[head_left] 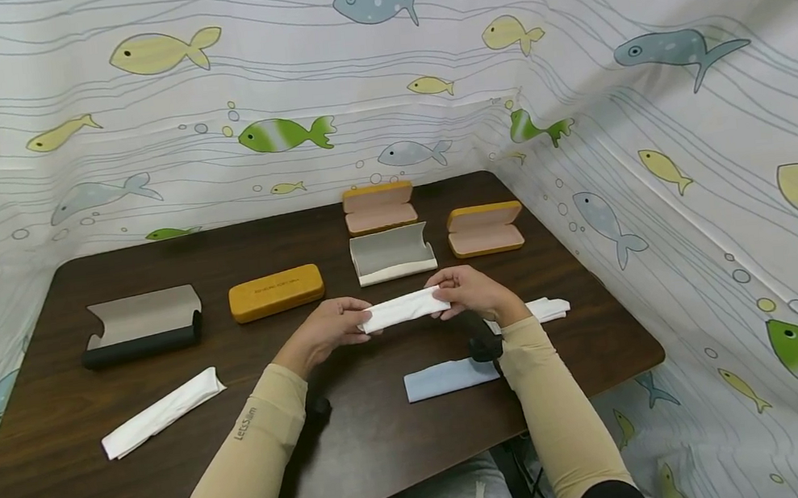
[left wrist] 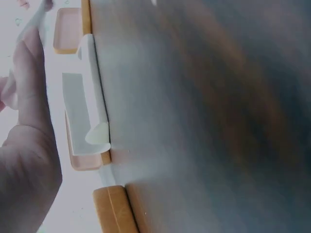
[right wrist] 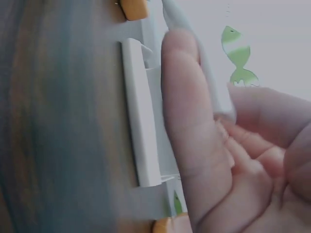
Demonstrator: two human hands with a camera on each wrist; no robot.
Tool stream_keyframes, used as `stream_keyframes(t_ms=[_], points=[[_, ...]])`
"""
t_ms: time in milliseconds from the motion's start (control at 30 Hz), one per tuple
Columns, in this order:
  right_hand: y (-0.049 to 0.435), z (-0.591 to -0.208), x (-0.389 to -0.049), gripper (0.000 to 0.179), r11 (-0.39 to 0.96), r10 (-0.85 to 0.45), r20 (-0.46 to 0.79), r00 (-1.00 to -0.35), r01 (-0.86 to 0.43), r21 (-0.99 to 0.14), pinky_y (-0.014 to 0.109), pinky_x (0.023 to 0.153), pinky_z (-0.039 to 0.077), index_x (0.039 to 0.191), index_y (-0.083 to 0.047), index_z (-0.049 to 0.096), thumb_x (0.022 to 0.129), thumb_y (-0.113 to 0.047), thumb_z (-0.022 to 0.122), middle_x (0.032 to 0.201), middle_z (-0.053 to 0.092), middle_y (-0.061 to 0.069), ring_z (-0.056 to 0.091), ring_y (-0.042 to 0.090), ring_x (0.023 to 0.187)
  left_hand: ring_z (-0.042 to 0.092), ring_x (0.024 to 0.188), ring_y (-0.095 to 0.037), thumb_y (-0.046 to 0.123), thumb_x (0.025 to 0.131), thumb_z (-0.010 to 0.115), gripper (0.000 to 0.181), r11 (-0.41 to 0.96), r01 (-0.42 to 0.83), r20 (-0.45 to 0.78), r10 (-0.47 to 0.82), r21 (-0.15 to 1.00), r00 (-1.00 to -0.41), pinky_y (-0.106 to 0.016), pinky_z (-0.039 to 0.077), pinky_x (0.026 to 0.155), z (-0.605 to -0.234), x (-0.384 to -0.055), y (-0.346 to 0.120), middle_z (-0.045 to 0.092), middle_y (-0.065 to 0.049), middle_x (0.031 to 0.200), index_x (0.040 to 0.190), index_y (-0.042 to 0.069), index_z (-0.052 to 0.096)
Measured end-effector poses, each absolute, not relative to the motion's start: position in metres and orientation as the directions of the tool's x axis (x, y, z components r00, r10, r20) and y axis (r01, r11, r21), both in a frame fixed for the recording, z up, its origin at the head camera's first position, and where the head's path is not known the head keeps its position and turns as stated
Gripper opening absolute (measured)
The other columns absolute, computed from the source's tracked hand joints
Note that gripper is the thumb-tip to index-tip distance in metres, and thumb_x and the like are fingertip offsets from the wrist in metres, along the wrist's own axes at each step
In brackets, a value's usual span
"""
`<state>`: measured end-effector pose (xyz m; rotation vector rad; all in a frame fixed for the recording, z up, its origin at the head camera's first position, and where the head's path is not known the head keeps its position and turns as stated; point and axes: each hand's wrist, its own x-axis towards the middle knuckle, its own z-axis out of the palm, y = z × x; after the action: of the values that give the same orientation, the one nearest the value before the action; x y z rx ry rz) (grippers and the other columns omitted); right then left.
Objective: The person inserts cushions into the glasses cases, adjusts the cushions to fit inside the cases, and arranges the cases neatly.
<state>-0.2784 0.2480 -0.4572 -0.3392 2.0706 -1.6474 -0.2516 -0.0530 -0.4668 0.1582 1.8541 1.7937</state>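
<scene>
A white folded cloth is stretched between my two hands above the table, in front of an open white glasses case. My left hand pinches its left end between thumb and fingers. At the other end, my right hand grips the cloth the same way. The right wrist view shows the cloth between thumb and fingers, with the white case beyond. In the left wrist view the left hand shows at the edge, its fingertips partly cut off.
Two open yellow glasses cases stand at the back right. A closed yellow case and an open black case lie to the left. Folded cloths lie around: white, light blue, white partly behind the right wrist.
</scene>
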Motion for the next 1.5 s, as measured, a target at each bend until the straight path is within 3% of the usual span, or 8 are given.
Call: stream_keyframes(t_ms=[333,767,1133,1333,1500], points=[[0.240,-0.465,-0.281,0.027,0.253,-0.425,-0.273,-0.863,0.177,-0.951,0.026,0.068,0.060,0.127,0.012,0.059,0.102,0.003,0.055,0.106,0.069,0.020,0.073,0.021,0.078,0.073,0.087,-0.019,0.003,0.103,0.055,0.036,0.075,-0.321,-0.320,0.446,0.944,-0.836,-0.027,0.058,0.079,-0.468,-0.255,-0.059,0.062,-0.019,0.111,0.134,-0.014,0.052],[0.231,-0.455,-0.303,0.032,0.240,-0.402,-0.285,-0.870,0.200,-0.950,0.027,0.072,0.060,0.132,0.012,0.057,0.102,0.004,0.055,0.109,0.070,0.020,0.073,0.020,0.082,0.072,0.099,-0.030,0.006,0.103,0.059,0.032,0.090,-0.340,-0.346,0.398,0.936,-0.850,-0.029,0.059,0.082,-0.459,-0.273,-0.072,0.062,-0.019,0.113,0.131,-0.008,0.055],[0.224,-0.443,-0.335,0.036,0.207,-0.353,-0.313,-0.882,0.253,-0.945,0.028,0.076,0.060,0.138,0.011,0.053,0.102,0.005,0.053,0.115,0.065,0.022,0.073,0.021,0.083,0.074,0.092,-0.025,0.006,0.104,0.057,0.029,-0.012,-0.377,-0.346,0.373,0.926,-0.861,-0.030,0.059,0.081,-0.452,-0.303,-0.075,0.058,-0.019,0.119,0.129,-0.006,0.053],[0.221,-0.442,-0.354,0.036,0.206,-0.319,-0.328,-0.889,0.273,-0.940,0.028,0.076,0.060,0.138,0.010,0.053,0.102,0.006,0.053,0.119,0.063,0.025,0.073,0.022,0.085,0.074,0.093,-0.024,0.012,0.107,0.052,0.021,-0.075,-0.409,-0.362,0.339,0.910,-0.868,-0.028,0.060,0.077,-0.452,-0.322,-0.073,0.065,-0.011,0.105,0.124,0.000,0.052],[0.221,-0.446,-0.368,0.034,0.216,-0.294,-0.340,-0.893,0.285,-0.934,0.029,0.079,0.059,0.137,0.010,0.055,0.103,0.006,0.052,0.126,0.060,0.027,0.073,0.023,0.086,0.073,0.095,-0.023,0.015,0.108,0.048,0.025,-0.101,-0.434,-0.383,0.324,0.895,-0.865,-0.030,0.059,0.082,-0.455,-0.336,-0.069,0.068,-0.008,0.099,0.129,0.000,0.050]])
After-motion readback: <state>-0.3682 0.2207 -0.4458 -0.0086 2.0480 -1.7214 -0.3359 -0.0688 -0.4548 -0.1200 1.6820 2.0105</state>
